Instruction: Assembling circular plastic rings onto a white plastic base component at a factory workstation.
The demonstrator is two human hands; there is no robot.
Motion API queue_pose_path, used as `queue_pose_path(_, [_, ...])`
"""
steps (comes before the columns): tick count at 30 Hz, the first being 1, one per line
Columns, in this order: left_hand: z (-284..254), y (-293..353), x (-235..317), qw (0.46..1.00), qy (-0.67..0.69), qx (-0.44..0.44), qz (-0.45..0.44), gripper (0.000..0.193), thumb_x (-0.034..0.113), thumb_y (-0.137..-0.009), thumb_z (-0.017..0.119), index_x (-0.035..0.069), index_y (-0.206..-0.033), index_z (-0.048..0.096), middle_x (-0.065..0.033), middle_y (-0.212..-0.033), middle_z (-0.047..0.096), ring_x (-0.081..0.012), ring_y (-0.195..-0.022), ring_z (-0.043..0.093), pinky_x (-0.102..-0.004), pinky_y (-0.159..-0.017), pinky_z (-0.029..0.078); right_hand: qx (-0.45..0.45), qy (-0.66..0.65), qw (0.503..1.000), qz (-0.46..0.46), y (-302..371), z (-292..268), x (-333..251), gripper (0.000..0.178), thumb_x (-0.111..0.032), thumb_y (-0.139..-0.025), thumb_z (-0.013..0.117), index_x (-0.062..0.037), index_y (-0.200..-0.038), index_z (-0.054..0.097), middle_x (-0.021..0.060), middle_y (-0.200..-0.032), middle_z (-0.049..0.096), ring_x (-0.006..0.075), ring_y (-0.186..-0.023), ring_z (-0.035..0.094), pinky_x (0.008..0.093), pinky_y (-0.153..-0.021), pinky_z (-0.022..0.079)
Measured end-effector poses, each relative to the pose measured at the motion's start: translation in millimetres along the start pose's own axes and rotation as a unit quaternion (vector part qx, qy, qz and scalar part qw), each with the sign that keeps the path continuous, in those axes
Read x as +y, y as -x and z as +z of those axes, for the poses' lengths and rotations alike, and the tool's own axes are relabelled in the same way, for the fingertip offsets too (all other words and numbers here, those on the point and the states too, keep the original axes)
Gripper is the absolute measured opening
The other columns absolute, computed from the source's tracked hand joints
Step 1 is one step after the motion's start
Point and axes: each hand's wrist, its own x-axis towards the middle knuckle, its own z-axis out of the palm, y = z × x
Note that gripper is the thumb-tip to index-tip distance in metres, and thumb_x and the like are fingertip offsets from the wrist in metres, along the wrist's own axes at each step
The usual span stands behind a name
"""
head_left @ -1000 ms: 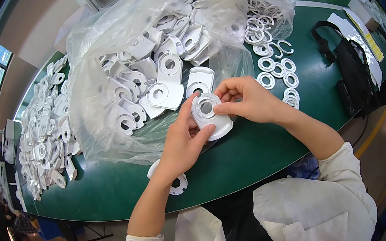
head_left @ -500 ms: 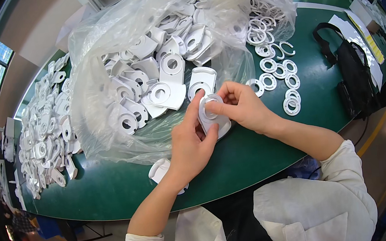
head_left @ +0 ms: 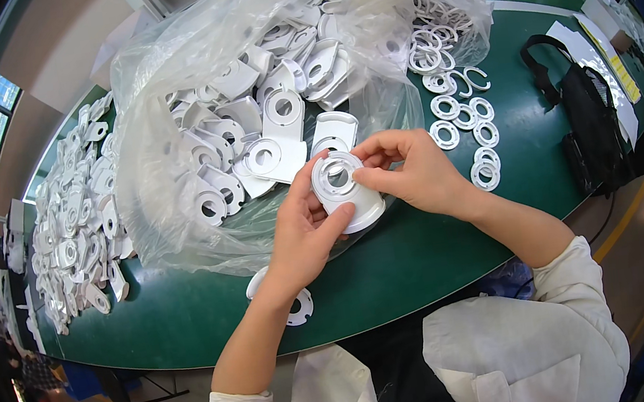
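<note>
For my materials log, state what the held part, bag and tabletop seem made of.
Held part: probably hard plastic, satin white, evenly colored with moulded-looking rims.
Bag: likely thin plastic film, glossy; it is see-through and wrinkled.
Tabletop: smooth green with a soft sheen; laminate or mat, unclear.

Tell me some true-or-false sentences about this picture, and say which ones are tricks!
1. The left hand holds a white piece. True.
2. The other hand is far from that piece. False: the right hand is touching it too.
3. The black bag is on the table. True.
4. The table is red. False: it is green.
5. Some white rings lie left of the black bag. True.
6. Nothing is in the plastic bag. False: white parts lie in the clear plastic bag.
</note>
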Motion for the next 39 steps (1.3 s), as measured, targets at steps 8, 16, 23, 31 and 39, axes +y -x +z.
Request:
queue_pose_path(8, [10.5,2.3,-14.2,0.988,-0.11,0.034,0.103,0.058,0.003,-0.088,0.058,0.005,-0.141,0.036,-0.009,-0.097,0.065,-0.01,-0.078,0.062,-0.0235,-0.063,0.049,0.026,-0.045,0.999,0.0,3.1,12.6,3.6,0.028,-0.024,-0.078,0.076,0.0014,-0.085,0.063,0.0031,-0.073,0.065,0.0068,-0.064,0.056,0.0219,-0.059,0.046])
queue_pose_path(16, [9.3,4.7,-8.1,0.991,-0.122,0.024,0.051,0.059,-0.001,-0.09,0.055,0.006,-0.144,0.031,-0.0092,-0.116,0.058,-0.0121,-0.1,0.059,-0.0256,-0.081,0.051,0.002,0.096,0.995,-0.036,7.1,8.1,-4.3,0.032,-0.02,-0.077,0.078,0.0005,-0.098,0.064,0.0039,-0.083,0.068,0.0061,-0.073,0.061,0.0197,-0.067,0.05])
queue_pose_path(23, [8.8,1.6,-3.9,0.999,-0.023,0.007,0.039,0.061,-0.002,-0.089,0.056,0.006,-0.144,0.031,-0.0087,-0.118,0.057,-0.0122,-0.101,0.059,-0.0258,-0.083,0.052,0.011,0.055,0.997,-0.061,3.9,0.3,2.3,0.026,-0.013,-0.083,0.07,0.0025,-0.103,0.067,0.0054,-0.081,0.069,0.0057,-0.072,0.062,0.0195,-0.066,0.05])
queue_pose_path(31, [7.2,3.7,-8.7,0.996,-0.072,0.01,0.045,0.061,-0.002,-0.088,0.056,0.006,-0.144,0.032,-0.0084,-0.118,0.058,-0.0119,-0.101,0.059,-0.0247,-0.082,0.052,0.019,0.039,0.998,-0.05,3.9,8.1,2.2,0.019,-0.015,-0.09,0.064,0.0034,-0.095,0.065,0.0012,-0.076,0.065,0.0022,-0.065,0.053,0.0188,-0.057,0.043])
queue_pose_path(39, [5.2,1.1,-9.9,0.999,0.036,0.027,0.009,0.054,0.0,-0.086,0.06,0.0,-0.136,0.04,-0.0092,-0.103,0.065,-0.0107,-0.089,0.063,-0.0238,-0.072,0.051,0.009,-0.082,0.997,0.01,-0.2,4.7,5.0,0.021,-0.018,-0.093,0.062,0.0028,-0.092,0.066,0.0012,-0.078,0.065,0.0029,-0.068,0.056,0.0185,-0.06,0.044])
